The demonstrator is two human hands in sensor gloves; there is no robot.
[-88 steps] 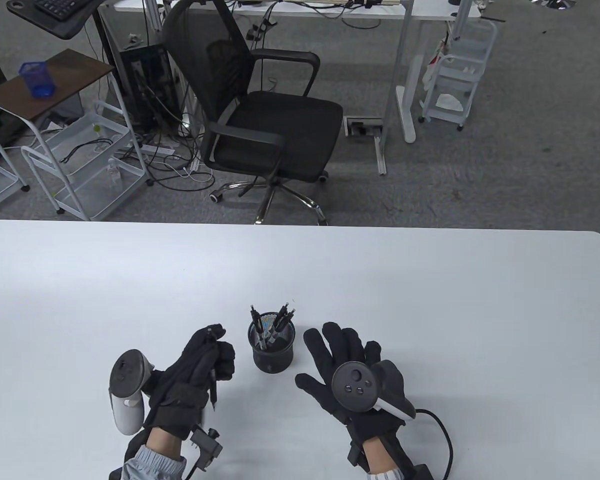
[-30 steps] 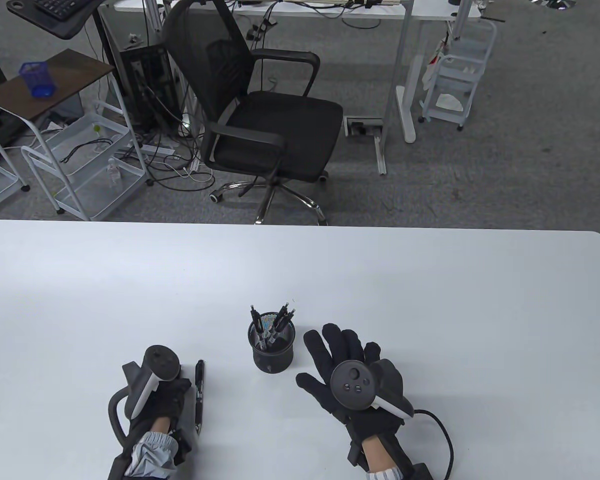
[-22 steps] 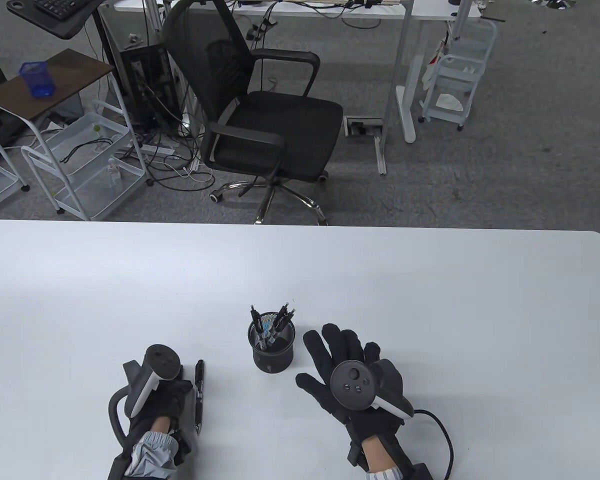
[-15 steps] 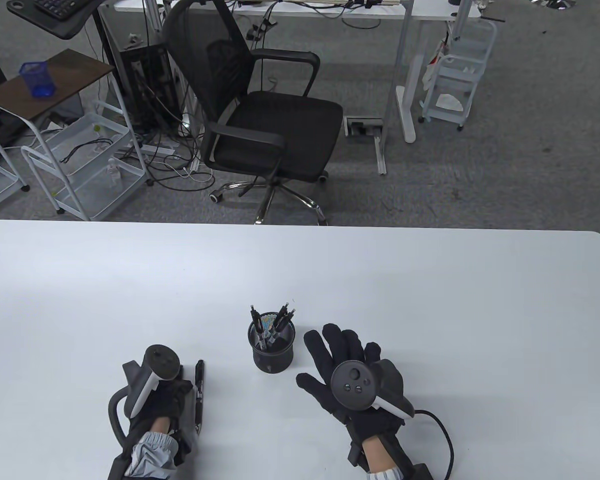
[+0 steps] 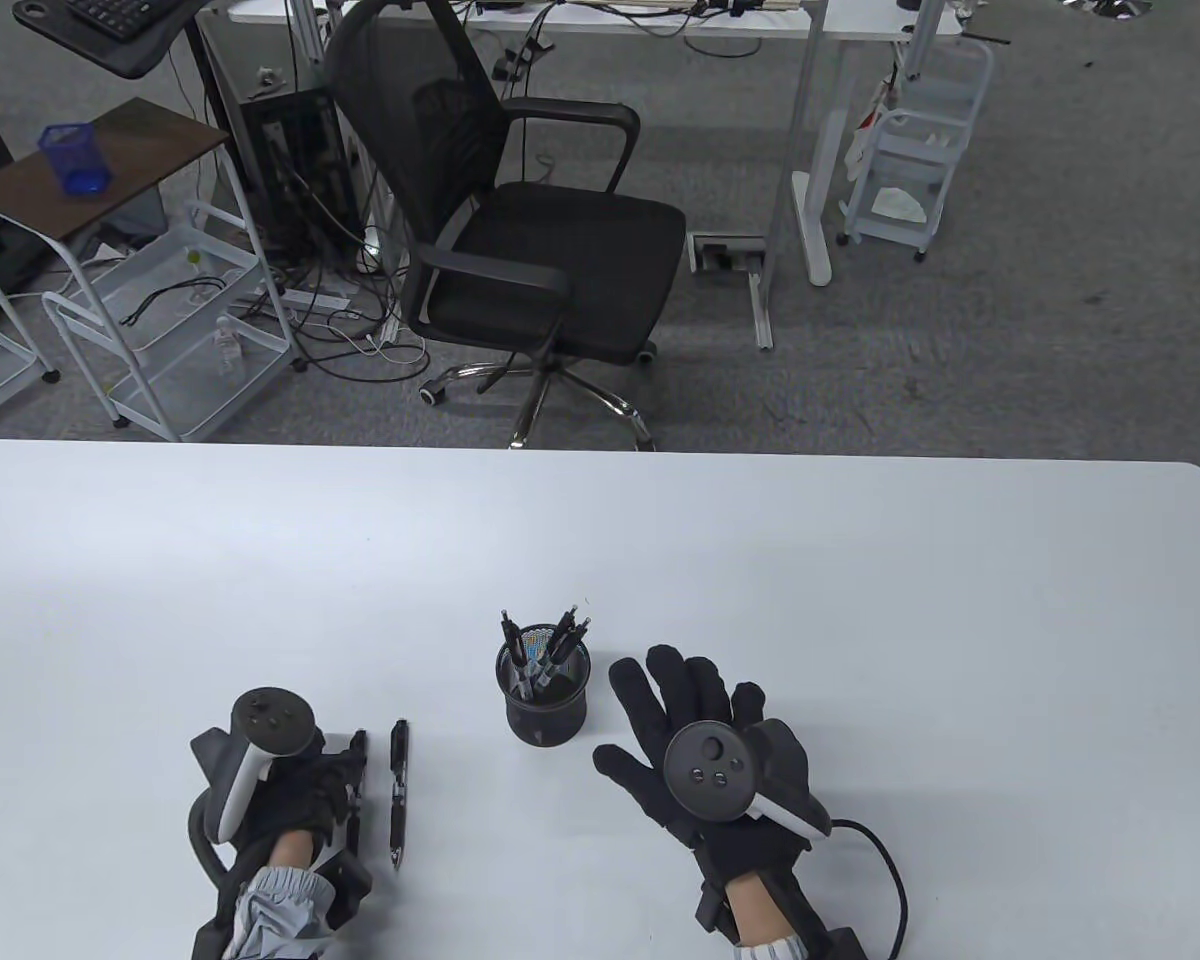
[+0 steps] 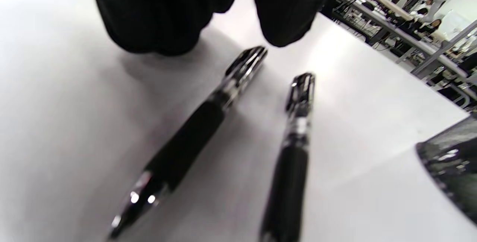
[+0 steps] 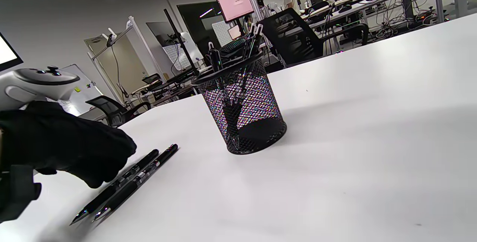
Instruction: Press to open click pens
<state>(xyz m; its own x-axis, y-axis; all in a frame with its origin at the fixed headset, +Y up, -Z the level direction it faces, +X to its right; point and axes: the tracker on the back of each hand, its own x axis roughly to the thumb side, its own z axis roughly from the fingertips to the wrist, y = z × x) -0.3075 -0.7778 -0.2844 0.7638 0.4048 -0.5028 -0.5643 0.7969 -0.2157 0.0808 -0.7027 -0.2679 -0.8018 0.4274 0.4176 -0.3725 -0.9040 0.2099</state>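
Observation:
Two black click pens lie side by side on the white table [image 5: 260,560], one [image 5: 398,790] on the right and one [image 5: 356,795] against my left hand [image 5: 310,785]. In the left wrist view both pens [image 6: 193,137] [image 6: 294,152] lie free below my gloved fingers [image 6: 160,22], which hang loosely curled and hold nothing. A black mesh pen cup [image 5: 543,690] with several pens standing in it sits between my hands; the cup [image 7: 242,111] is also in the right wrist view. My right hand [image 5: 685,720] lies flat on the table right of the cup, fingers spread.
A black office chair [image 5: 520,230] stands beyond the table's far edge. White wire carts [image 5: 170,330] and desks fill the floor behind. A cable [image 5: 885,870] runs from my right wrist.
About three seconds ago my left hand held a pen upright near the cup. It then lowered to the table, and has now slid left, uncovering a second pen beside the first. My right hand has stayed put.

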